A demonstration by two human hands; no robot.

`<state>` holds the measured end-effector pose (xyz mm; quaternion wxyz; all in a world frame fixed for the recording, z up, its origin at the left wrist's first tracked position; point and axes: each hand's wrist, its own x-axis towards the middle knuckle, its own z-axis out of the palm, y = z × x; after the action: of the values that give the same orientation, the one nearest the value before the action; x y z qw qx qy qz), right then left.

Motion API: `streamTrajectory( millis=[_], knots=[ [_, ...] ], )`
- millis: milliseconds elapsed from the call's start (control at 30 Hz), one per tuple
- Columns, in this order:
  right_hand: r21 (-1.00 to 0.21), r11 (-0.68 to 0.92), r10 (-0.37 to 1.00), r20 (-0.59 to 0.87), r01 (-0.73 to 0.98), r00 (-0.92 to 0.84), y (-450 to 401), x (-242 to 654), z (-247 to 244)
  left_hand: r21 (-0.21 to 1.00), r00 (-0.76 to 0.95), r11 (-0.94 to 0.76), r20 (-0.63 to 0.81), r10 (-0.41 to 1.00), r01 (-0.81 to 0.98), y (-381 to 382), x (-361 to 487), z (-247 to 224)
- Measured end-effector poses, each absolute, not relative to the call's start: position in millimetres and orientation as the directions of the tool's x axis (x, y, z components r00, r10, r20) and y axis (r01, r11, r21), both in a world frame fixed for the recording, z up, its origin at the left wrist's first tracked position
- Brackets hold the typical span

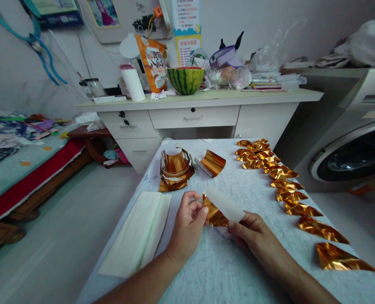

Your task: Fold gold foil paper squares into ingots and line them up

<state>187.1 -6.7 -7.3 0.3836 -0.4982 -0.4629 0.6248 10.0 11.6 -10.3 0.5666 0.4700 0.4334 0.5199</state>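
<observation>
Between my hands is a sheet of gold foil paper (215, 216), white on its back, with one part folded over so the gold shows. My left hand (190, 223) pinches its left end between thumb and fingers. At the lower right end, my right hand (252, 231) grips it, thumb on top. Just beyond lie a curled stack of gold foil sheets (175, 166) and a separate curled foil sheet (213, 162). Folded gold foil pieces (287, 195) run in a row along the table's right side. A pale paper stack (136, 232) lies left of my left hand.
A cloth-covered table (238, 274) carries all of this. Behind it stands a white desk (193, 116) with half a watermelon (185, 80), an orange pouch (152, 63) and plastic bags. A washing machine (348, 126) stands at right, a bed (25, 164) at left.
</observation>
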Motion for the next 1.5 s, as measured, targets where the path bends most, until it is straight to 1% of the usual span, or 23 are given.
streamTrajectory(
  millis=[200,300,467,567,667,733,833,933,1000,1067,1133,1167,1233,1300,1400,1500],
  knots=[
    [-0.966,-0.257,0.941,-0.245,-0.023,-0.232,-7,187,-5,0.998,0.08,-0.059,0.061,0.995,-0.026,11,8,-13],
    [-0.97,-0.243,0.94,-0.228,-0.028,-0.253,-6,186,-5,0.997,0.08,-0.072,0.071,0.994,0.003,13,5,-15],
    [-0.972,-0.234,0.932,-0.214,-0.035,-0.294,-7,186,-5,0.998,0.089,-0.066,0.067,0.994,-0.012,12,3,-15],
    [-0.974,-0.224,0.937,-0.209,-0.021,-0.28,-7,186,-6,0.993,0.159,-0.043,0.06,0.985,-0.106,9,5,-13],
    [-0.976,-0.219,0.946,-0.211,-0.005,-0.247,-7,186,-9,0.971,0.26,-0.042,0.104,0.96,-0.235,4,10,-13],
    [-0.976,-0.216,0.947,-0.209,0.001,-0.242,-7,186,-11,0.962,0.284,-0.05,0.129,0.95,-0.269,2,13,-14],
    [-0.976,-0.219,0.936,-0.215,0.016,-0.277,-6,185,-11,0.974,0.251,-0.056,0.112,0.961,-0.219,1,13,-14],
    [-0.98,-0.2,0.933,-0.192,0.003,-0.305,-7,185,-7,0.988,0.219,-0.017,0.051,0.974,-0.154,4,11,-11],
    [-0.99,-0.138,0.949,-0.122,-0.036,-0.29,-9,186,-4,0.989,0.203,0.024,0.006,0.979,-0.144,6,9,-7],
    [-0.999,-0.023,0.962,-0.012,-0.038,-0.272,-12,187,-3,0.988,0.189,0.059,-0.031,0.981,-0.142,8,7,-4],
    [-0.99,0.117,0.955,0.09,0.081,-0.282,-14,189,-5,0.988,0.181,0.078,-0.054,0.982,-0.131,9,6,-2],
    [-0.967,0.194,0.944,0.137,0.168,-0.301,-14,190,-7,0.989,0.179,0.084,-0.06,0.982,-0.125,10,5,-2],
    [-0.883,0.341,0.91,0.223,0.322,-0.35,-13,191,-10,0.989,0.197,0.092,-0.068,0.978,-0.116,12,5,-2],
    [-0.796,0.451,0.873,0.299,0.403,-0.385,-10,192,-13,0.989,0.233,0.102,-0.074,0.97,-0.111,13,4,-4],
    [-0.696,0.53,0.843,0.369,0.484,-0.393,-8,192,-15,0.991,0.281,0.108,-0.082,0.956,-0.078,15,4,-6],
    [-0.608,0.57,0.821,0.398,0.553,-0.409,-8,193,-16,0.998,0.307,0.069,-0.065,0.95,-0.004,17,2,-9]
  ],
)
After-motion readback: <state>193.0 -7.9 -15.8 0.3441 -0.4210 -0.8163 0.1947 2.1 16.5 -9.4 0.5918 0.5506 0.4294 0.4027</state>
